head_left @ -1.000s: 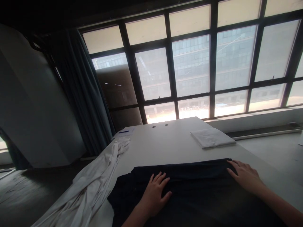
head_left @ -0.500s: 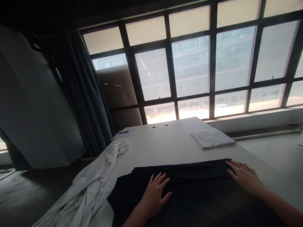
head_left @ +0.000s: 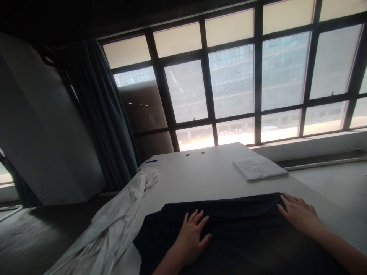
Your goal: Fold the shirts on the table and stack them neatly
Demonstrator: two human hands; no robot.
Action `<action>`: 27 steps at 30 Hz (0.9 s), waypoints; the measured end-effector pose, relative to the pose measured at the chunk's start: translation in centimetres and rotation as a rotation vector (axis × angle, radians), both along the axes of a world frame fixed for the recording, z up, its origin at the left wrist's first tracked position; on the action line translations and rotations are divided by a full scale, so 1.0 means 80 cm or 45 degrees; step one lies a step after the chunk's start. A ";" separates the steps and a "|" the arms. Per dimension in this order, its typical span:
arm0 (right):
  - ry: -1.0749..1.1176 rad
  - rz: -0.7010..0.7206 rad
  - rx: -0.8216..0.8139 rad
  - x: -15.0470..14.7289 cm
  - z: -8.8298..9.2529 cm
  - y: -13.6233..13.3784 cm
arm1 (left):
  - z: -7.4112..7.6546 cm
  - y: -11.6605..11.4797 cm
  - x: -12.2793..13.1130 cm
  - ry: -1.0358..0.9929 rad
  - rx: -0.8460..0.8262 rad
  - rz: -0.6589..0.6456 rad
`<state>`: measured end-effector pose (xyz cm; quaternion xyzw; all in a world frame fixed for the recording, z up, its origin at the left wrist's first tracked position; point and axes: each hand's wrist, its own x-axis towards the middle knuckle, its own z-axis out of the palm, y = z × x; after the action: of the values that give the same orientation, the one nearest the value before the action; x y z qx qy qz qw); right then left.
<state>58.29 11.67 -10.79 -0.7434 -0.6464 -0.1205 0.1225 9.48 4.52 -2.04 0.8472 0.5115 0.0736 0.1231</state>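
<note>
Expanse of dark navy cloth (head_left: 237, 236) spread flat at six o'clock

Picture a clock laid on the white, straight-edged table (head_left: 195, 177), twelve toward the black-framed grid window (head_left: 231, 80). The dark navy cloth lies at six, directly before the wearer, likely because both arms reach it easily there. The bare left hand (head_left: 192, 236) rests palm down on it, fingers spread, grasping nothing; that posture would press the fabric smooth. The bare right hand (head_left: 301, 214) lies at the cloth's far right corner, near four o'clock, seemingly to steady it; whether thumb and fingers pinch the edge, I cannot tell.

A neatly folded, rectangular white cloth (head_left: 259, 168) sits at two, apart from the navy one, perhaps so its creases stay neat. A loose, rumpled white cloth (head_left: 120, 219) trails along the table's side from ten to eight, probably there to leave the middle free. At eleven, a slim blue pen (head_left: 151, 161) lies on a white paper sheet (head_left: 151, 165). No brand or label is legible, and any writing on the sheet is too small to read.
</note>
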 end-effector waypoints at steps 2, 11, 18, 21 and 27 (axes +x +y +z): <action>-0.076 0.064 0.113 -0.013 0.011 -0.002 | 0.000 0.000 0.000 0.000 -0.004 -0.003; 0.145 0.885 0.048 -0.197 0.074 -0.024 | 0.010 -0.004 0.003 -0.005 -0.033 0.002; 0.091 0.637 -0.122 -0.222 0.056 0.002 | 0.012 -0.007 0.004 -0.039 -0.044 0.018; 0.119 0.488 -0.167 -0.192 0.036 0.019 | 0.011 -0.007 0.004 -0.058 -0.044 0.034; 0.213 0.255 -0.380 -0.113 0.014 0.043 | 0.005 0.000 -0.007 -0.021 -0.114 0.085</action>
<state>49.28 15.10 -9.68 -0.6926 -0.7155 0.0517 0.0753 8.92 4.53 -1.67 0.8226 0.5413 0.0617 0.1626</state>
